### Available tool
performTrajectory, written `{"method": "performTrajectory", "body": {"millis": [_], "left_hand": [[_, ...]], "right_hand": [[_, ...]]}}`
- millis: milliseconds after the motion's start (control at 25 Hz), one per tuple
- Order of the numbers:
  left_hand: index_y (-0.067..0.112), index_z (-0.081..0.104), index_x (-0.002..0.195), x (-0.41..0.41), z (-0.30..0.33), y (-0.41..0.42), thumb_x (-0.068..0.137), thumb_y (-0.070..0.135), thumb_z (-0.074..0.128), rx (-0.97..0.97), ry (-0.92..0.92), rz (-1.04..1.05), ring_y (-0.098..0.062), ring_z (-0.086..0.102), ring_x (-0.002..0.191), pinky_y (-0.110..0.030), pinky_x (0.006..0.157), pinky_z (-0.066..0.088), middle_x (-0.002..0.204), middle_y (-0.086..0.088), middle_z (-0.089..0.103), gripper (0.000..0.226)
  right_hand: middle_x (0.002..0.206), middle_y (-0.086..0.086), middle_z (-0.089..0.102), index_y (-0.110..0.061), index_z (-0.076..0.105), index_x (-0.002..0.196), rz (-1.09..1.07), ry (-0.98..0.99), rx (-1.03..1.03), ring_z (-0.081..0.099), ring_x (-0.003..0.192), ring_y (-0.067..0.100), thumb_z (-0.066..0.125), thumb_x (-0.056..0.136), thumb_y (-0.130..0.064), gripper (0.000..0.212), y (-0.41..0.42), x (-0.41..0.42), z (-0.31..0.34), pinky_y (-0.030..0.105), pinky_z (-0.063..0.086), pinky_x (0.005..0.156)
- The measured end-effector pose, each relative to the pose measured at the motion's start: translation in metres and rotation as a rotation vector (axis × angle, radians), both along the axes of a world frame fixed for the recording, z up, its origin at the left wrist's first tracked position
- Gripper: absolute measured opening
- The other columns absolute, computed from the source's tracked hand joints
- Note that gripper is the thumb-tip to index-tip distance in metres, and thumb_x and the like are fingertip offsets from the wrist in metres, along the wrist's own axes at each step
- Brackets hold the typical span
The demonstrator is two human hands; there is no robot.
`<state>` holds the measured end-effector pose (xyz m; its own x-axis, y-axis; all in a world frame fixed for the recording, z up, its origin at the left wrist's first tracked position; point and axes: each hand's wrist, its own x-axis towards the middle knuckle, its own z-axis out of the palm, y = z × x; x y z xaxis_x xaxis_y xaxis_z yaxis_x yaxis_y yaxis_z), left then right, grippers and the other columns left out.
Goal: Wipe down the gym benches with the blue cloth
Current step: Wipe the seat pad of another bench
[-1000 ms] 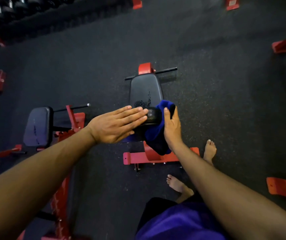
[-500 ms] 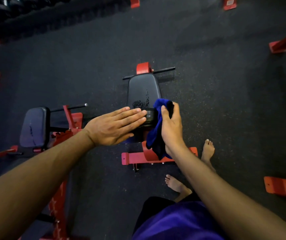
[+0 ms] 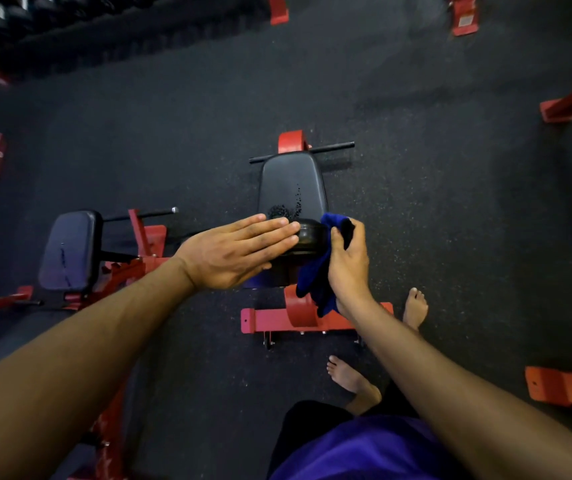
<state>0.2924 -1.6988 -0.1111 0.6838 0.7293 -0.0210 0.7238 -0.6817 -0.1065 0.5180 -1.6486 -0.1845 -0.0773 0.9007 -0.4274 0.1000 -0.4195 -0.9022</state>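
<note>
A gym bench with a black seat pad [image 3: 291, 183] and a red frame [image 3: 277, 320] stands on the floor in the middle of the view. Its upright black backrest top [image 3: 307, 237] is right below me. My right hand [image 3: 348, 261] grips the blue cloth [image 3: 312, 278] against the right side of that backrest. My left hand [image 3: 239, 254] lies flat, fingers straight, with the fingertips on the backrest's left side. Dark speckles mark the near end of the seat pad.
A second bench with a black pad [image 3: 68, 251] and red frame stands to the left. Red frame feet [image 3: 561, 386] lie at the right, others at the far edges. A dumbbell rack [image 3: 7, 15] is top left. My bare feet [image 3: 414, 306] stand by the bench base.
My right hand has curled round the cloth and shifted slightly up the backrest's right side. The left hand stays flat in the same place.
</note>
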Motion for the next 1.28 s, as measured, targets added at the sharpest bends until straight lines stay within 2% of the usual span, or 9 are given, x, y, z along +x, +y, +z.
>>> {"method": "performTrajectory", "body": {"millis": [120,280,400,480,640,840,960,1080,1280], "left_hand": [[0.006,0.027,0.159,0.001,0.001,0.0,0.111,0.025,0.034,-0.001,-0.018,-0.006,-0.028,0.026,0.154,-0.043,0.127,0.021,0.166,-0.013,0.027,0.052],[0.007,0.027,0.159,0.002,0.005,-0.001,0.109,0.033,0.04,0.013,0.003,0.0,-0.027,0.027,0.154,-0.043,0.126,0.023,0.165,-0.013,0.028,0.057],[0.008,0.028,0.159,0.008,0.009,-0.002,0.109,0.036,0.042,-0.016,0.002,0.043,-0.026,0.026,0.154,-0.044,0.125,0.025,0.166,-0.011,0.028,0.059],[0.009,0.028,0.159,0.012,0.009,-0.002,0.108,0.039,0.042,-0.032,0.0,0.063,-0.025,0.024,0.155,-0.045,0.125,0.025,0.166,-0.01,0.027,0.061],[0.005,0.033,0.158,0.021,0.017,0.003,0.103,0.046,0.046,-0.032,0.077,0.01,-0.029,0.024,0.155,-0.047,0.128,0.013,0.164,-0.015,0.033,0.069],[0.006,0.049,0.149,0.06,0.02,0.04,0.101,0.045,0.038,-0.151,0.23,-0.169,-0.027,0.039,0.148,-0.045,0.126,0.015,0.155,-0.016,0.048,0.063],[0.006,0.055,0.145,0.062,0.016,0.053,0.102,0.037,0.041,-0.212,0.206,-0.172,-0.026,0.043,0.145,-0.046,0.126,0.021,0.151,-0.015,0.052,0.055],[0.006,0.056,0.144,0.059,0.009,0.053,0.101,0.031,0.046,-0.226,0.167,-0.166,-0.025,0.045,0.144,-0.048,0.125,0.026,0.15,-0.015,0.053,0.05],[0.002,0.054,0.144,0.051,0.006,0.055,0.102,0.024,0.039,-0.259,0.105,-0.192,-0.031,0.044,0.144,-0.05,0.126,0.021,0.149,-0.017,0.054,0.05]], "right_hand": [[0.117,-0.012,0.061,-0.032,0.051,0.122,0.081,0.0,0.262,0.057,0.109,0.001,0.051,0.102,-0.025,0.021,-0.016,0.011,0.022,0.013,0.042,0.089],[0.132,0.003,0.057,-0.014,0.048,0.133,0.271,-0.126,0.49,0.054,0.119,0.011,0.051,0.102,-0.018,0.032,-0.014,0.027,-0.003,0.017,0.042,0.098],[0.124,0.006,0.062,-0.015,0.05,0.128,0.479,-0.24,0.422,0.06,0.111,0.023,0.053,0.1,-0.016,0.028,0.012,0.042,-0.01,0.03,0.046,0.089],[0.115,0.004,0.066,-0.019,0.053,0.123,0.532,-0.274,0.382,0.062,0.105,0.022,0.054,0.099,-0.018,0.023,0.025,0.059,-0.009,0.032,0.045,0.086],[0.098,-0.003,0.067,-0.027,0.053,0.112,0.339,-0.232,0.18,0.063,0.089,0.017,0.052,0.1,-0.037,0.015,0.03,0.1,-0.009,0.033,0.045,0.076],[0.111,0.001,0.063,-0.029,0.05,0.113,0.191,-0.217,-0.087,0.061,0.102,0.021,0.048,0.099,-0.049,0.024,0.024,0.12,-0.033,0.044,0.049,0.09],[0.119,0.001,0.058,-0.026,0.049,0.118,0.167,-0.288,-0.111,0.058,0.107,0.019,0.059,0.092,-0.05,0.037,0.033,0.114,-0.049,0.04,0.048,0.093],[0.11,-0.007,0.061,-0.024,0.053,0.121,0.154,-0.239,-0.151,0.059,0.101,0.012,0.073,0.084,-0.049,0.049,0.044,0.102,-0.059,0.032,0.049,0.089],[0.106,-0.006,0.067,-0.027,0.06,0.112,0.231,-0.129,-0.121,0.063,0.102,0.013,0.064,0.093,-0.039,0.023,0.039,0.043,-0.076,0.032,0.049,0.09]]}}
